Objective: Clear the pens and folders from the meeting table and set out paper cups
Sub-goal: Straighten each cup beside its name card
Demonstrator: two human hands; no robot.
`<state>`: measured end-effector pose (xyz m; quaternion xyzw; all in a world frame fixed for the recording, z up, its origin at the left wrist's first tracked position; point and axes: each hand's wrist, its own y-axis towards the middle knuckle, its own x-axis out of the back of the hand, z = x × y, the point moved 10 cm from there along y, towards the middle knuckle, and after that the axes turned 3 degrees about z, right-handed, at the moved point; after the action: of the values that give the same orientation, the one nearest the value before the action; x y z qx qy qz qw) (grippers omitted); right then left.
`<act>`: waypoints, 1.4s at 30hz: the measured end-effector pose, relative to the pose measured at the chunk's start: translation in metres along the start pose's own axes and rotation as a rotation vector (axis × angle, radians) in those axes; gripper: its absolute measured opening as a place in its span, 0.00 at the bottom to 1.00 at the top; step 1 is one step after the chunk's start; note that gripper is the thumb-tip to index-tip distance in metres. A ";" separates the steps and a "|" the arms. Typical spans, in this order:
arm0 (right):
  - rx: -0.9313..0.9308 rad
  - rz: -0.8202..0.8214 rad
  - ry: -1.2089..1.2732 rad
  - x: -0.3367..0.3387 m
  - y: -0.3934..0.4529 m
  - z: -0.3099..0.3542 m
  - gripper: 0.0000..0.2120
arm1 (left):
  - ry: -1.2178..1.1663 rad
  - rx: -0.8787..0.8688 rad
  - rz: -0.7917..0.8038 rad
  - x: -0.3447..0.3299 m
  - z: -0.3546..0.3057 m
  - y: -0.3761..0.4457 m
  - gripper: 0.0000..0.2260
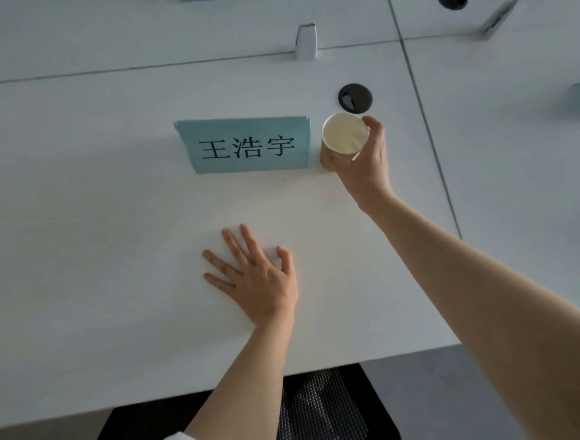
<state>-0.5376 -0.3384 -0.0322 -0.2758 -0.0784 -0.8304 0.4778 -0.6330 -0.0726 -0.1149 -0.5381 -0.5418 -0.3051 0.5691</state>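
Right hand [365, 157] reaching forward, fingers and thumb curled round the rim and right side of a paper cup [343, 139]; index fingertip on the far edge of the rim, thumb on the near side. Cup upright, open mouth up, pale inside, tan wall, base seemingly on the desk [94, 220], though contact hidden by the hand. Left hand [255, 276] flat on the desk nearer the body, fingers straight and spread, thumb out to the right, palm down, holding nothing. Well apart from the cup, lower and to the left of it.

Just left of the cup, nearly touching: a light blue name card [248, 144], standing tilted, black characters on its face. Beyond the cup, near its far side, a round black cable grommet [355, 98] set into the desk top. Farther back, a small white bracket [306, 42] standing on a seam between desk panels. Another seam running diagonally down the right side, separating a neighbouring panel. At the top right corner, part of a second dark grommet [453, 3] and a grey metallic piece [497, 19], both cut by the frame edge; on the far right edge, a pale grey shape, too cropped to tell.

Desk white, matte, evenly lit. Below its near edge, a black mesh chair [317, 408] tucked under, and grey floor [439, 392] to the right. Bit of white sleeve at the bottom edge.
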 end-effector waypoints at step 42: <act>-0.362 -0.254 0.061 0.252 -0.367 -0.139 0.15 | -0.441 -0.701 0.553 0.035 -0.151 -0.262 0.20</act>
<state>-0.9968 -0.3871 0.0352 -0.3197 0.0522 -0.8925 0.3140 -0.8251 -0.2687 0.0170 -0.8724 -0.3509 -0.1854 0.2855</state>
